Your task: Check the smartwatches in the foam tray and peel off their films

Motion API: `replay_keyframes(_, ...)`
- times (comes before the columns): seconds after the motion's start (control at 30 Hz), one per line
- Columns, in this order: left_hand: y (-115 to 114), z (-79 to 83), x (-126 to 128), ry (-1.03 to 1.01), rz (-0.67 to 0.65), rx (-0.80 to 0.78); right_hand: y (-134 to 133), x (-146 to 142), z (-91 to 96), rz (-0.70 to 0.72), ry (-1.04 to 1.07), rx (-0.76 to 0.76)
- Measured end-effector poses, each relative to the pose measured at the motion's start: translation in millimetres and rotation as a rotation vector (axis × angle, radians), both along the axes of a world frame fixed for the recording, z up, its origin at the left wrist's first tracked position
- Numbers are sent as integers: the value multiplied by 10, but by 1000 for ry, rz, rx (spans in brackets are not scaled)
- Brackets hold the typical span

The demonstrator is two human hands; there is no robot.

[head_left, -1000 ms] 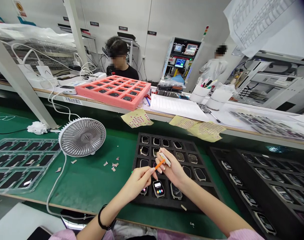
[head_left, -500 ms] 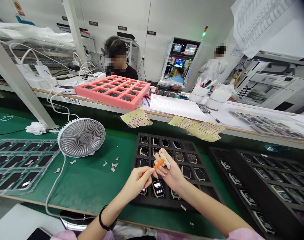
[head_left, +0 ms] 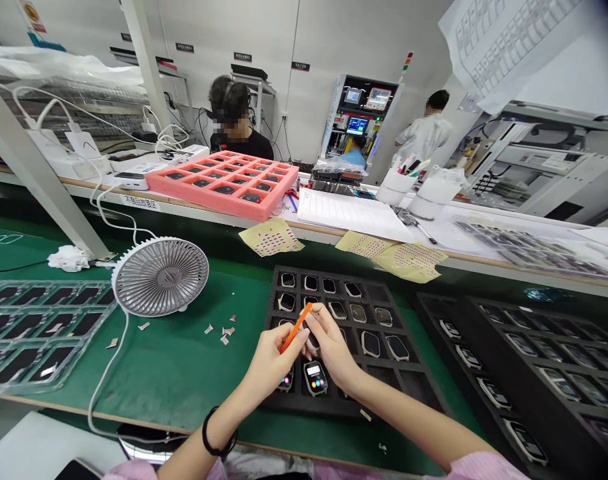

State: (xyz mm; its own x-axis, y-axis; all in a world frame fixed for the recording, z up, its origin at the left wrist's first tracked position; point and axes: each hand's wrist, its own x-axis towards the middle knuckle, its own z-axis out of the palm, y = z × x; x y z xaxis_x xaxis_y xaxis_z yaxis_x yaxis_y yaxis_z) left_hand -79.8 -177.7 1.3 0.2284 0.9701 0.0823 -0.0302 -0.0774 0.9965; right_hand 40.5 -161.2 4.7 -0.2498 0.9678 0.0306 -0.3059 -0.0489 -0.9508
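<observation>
My left hand (head_left: 271, 357) is closed around an orange flat pry stick (head_left: 297, 327), which slants up and to the right between the fingers. Beside it, my right hand (head_left: 334, 350) curls around a smartwatch (head_left: 313, 344), mostly hidden by the fingers of both hands. Both hands are close together over a black foam tray (head_left: 379, 290) of watch cases in square pockets. Just below them lies a lit watch (head_left: 315, 378) with coloured icons on its screen. Another lit watch (head_left: 286, 381) sits partly covered by my left hand.
Left stands a round white fan (head_left: 161, 277), its cable running over the green mat. Beyond it is a clear tray of dark screens (head_left: 59, 327). Small scraps (head_left: 227, 333) lie on the mat. More black trays (head_left: 509, 347) stand right. A pink foam tray (head_left: 209, 207) rests on the shelf; people work behind.
The orange stick has swung upright, away from the watch's edge. My right hand has turned the watch downward, and both hands have drawn closer together.
</observation>
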Motion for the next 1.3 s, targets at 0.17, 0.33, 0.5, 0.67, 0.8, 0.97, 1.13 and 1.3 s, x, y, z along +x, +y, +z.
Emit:
replay_keyframes(0.17, 52, -178, -409, 159, 180, -4, 621, 726, -106, -338, -436, 256)
replay_keyframes(0.33, 136, -464, -998, 630, 397, -15, 1348, 1761, -300, -641, -1003, 275)
replay_keyframes(0.5, 160, -666, -1150, 818, 400, -36, 1453, 2063, -467, -576, -1176, 251)
replay_keyframes(0.67, 173, -742, -1149, 906, 386, -40, 1180, 2175, -511, -605, -1306, 297)
replay_keyframes(0.8, 185, -724, -1163, 930, 392, -79, 962, 2209, -613, -537, -1347, 247)
replay_keyframes(0.97, 147, -643, -1154, 892, 423, -69, 960, 2228, -702, -475, -1262, 171)
replay_keyframes(1.13, 66, -551, -1073, 843, 428, -12, 953, 2281, -695, -454, -1129, 164)
replay_keyframes(1.3, 7, -474, -958, 781, 390, 4, 764, 2222, -707, -537, -966, 206)
